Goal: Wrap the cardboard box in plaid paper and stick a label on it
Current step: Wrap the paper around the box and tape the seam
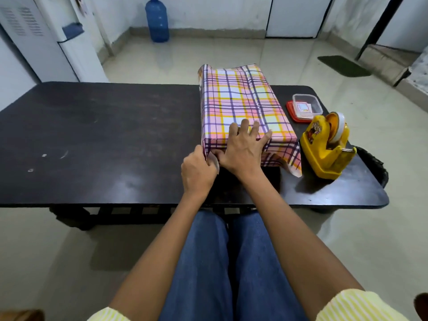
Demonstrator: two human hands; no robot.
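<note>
- The pink-and-yellow plaid-wrapped cardboard box (243, 98) sits at one o'clock on the dark wooden table (104, 135).
- My right hand (243, 149), fingers spread, presses its top.
- My left hand (199, 172) pinches the near paper flap (213, 160); I must pull it tight.

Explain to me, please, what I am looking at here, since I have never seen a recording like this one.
There is no machine: a person wears one camera on the head, looking down at their own two bare hands and arms. On the dark table stands a box hidden under plaid paper. The right hand lies flat with spread fingers on its near top edge, pressing the paper down. The left hand pinches the paper's loose flap at the near left corner. To the right stand a yellow tape dispenser and a clear container on a red lid.
</note>
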